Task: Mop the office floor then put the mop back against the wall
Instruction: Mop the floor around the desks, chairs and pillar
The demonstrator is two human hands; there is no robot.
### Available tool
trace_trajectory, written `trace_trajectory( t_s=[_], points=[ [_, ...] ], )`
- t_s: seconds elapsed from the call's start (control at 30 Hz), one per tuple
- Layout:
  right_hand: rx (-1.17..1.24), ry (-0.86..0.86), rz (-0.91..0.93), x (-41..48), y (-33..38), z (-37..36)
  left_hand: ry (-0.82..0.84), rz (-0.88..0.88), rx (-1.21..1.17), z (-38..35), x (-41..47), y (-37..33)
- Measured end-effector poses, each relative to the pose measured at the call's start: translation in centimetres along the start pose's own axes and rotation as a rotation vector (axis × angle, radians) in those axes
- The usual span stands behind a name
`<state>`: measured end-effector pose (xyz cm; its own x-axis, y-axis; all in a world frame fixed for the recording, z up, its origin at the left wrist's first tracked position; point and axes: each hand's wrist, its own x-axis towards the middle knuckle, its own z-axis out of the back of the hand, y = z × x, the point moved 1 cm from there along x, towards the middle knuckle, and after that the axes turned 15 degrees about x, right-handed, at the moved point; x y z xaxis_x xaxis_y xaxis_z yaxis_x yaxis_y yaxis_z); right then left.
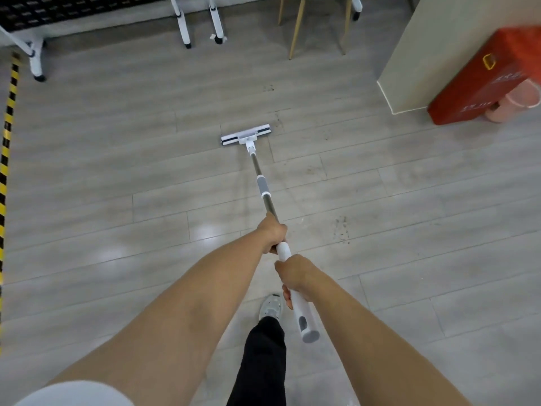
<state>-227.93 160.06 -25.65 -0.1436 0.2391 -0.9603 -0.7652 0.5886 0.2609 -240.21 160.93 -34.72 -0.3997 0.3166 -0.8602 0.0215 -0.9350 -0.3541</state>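
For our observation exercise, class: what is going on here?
A person is mopping a grey plank floor with a flat mop. The left hand grips where the metal shaft meets the white handle; the right hand grips the handle behind it. The mop head lies flat ahead, beside dark marks.

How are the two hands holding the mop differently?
The left hand sits farther down the mop, nearer its head, where silver pole meets white grip; the right hand sits higher, on the white grip only. The left hand reaches farther out than the right hand. Both hands wrap round the handle.
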Motion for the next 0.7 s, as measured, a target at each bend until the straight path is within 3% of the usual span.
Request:
trace_trajectory(
  t_s=[0.17, 0.3, 0.7],
  points=[
    [0.079, 0.016, -0.021, 4.4, 9.7, -1.0, -0.028, -0.029, 0.003, 6.4, 7.2, -5.3],
    [0.078, 0.018, 0.001, 7.1, 13.0, -0.9, -0.034, -0.025, 0.009, 8.2, 10.5, -7.4],
    [-0.021, -0.029, 0.080, 6.5, 3.6, 1.5, -0.019, 0.000, 0.019, 0.2, 8.2, -3.3]
  ],
)
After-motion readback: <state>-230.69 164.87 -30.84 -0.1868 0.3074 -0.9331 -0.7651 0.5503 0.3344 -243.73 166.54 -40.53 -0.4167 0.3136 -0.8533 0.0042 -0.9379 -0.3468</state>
